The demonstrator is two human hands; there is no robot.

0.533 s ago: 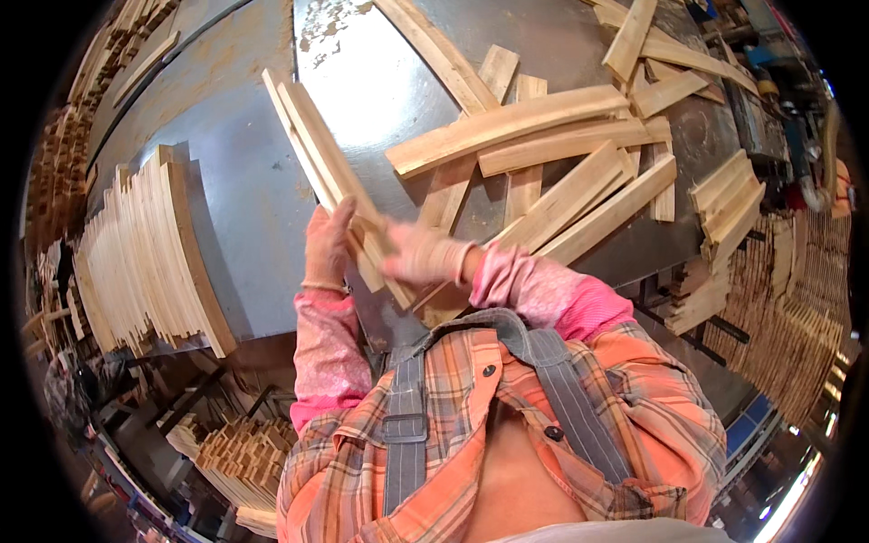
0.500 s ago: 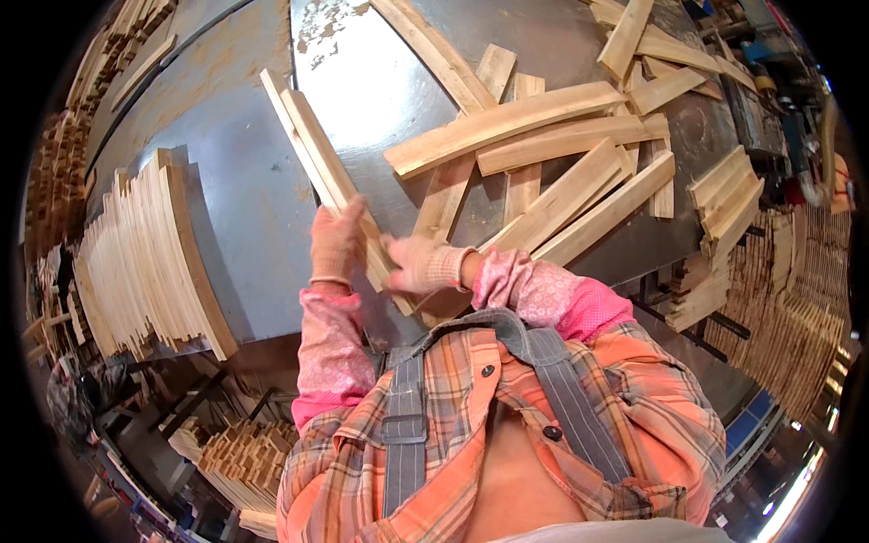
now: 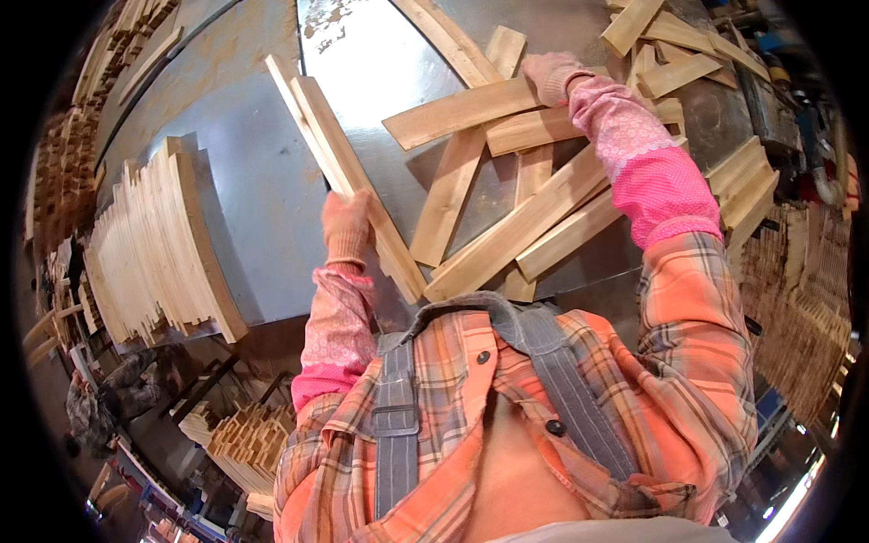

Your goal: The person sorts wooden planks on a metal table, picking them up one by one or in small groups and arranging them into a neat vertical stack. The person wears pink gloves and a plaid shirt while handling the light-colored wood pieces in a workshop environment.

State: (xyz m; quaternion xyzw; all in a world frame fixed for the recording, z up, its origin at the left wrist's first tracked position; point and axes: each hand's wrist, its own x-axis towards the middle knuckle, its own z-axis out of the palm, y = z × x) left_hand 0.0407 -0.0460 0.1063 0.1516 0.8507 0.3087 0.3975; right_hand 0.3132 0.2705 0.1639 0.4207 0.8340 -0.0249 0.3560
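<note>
My gloved left hand (image 3: 348, 217) is closed around two narrow wooden boards (image 3: 348, 163) lying together, which slant from the far left toward my body. Its fingertips are partly hidden by the wood. My gloved right hand (image 3: 552, 76) is stretched out to the far right, on the upper edge of a slightly curved wooden board (image 3: 462, 114) on top of a loose pile. The fingers bend over that board's edge. Under and beside it lie more boards, among them a shorter one (image 3: 529, 132) and a long one (image 3: 520, 226) slanting toward me.
A neat row of upright boards (image 3: 149, 244) stands on the metal table (image 3: 249, 136) at the left. More loose boards (image 3: 674, 72) lie far right. Stacks of wood (image 3: 244, 443) stand below the table's near edge and at the right (image 3: 787, 290). A person in camouflage clothing (image 3: 127, 398) is at lower left.
My right hand has left the near end of the two boards and reached far right to the pile. My left hand still holds the boards, almost in place.
</note>
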